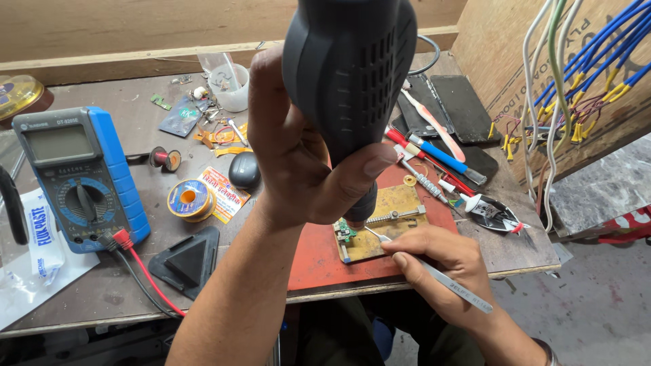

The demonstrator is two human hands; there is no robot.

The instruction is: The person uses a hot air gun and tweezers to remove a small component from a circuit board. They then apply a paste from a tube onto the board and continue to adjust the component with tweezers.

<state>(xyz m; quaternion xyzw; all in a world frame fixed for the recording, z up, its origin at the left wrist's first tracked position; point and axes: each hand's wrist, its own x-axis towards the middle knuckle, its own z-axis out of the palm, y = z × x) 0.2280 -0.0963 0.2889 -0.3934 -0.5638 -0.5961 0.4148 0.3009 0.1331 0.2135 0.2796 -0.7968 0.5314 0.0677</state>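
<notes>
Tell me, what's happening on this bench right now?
A person works at a cluttered bench. The left hand grips a dark hot-air tool, nozzle pointing down at a small green board clamped in a brass holder on a red mat. The right hand holds tweezers, tips by the board. A blue multimeter and a solder spool sit to the left.

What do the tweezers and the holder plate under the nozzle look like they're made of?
The tweezers look like bare steel: silvery and thin with a brushed sheen. The holder plate looks like brass-toned metal, with a dull yellow, stained, worn surface; it could be plated instead. The red mat under it looks matte, maybe rubbery.
</notes>
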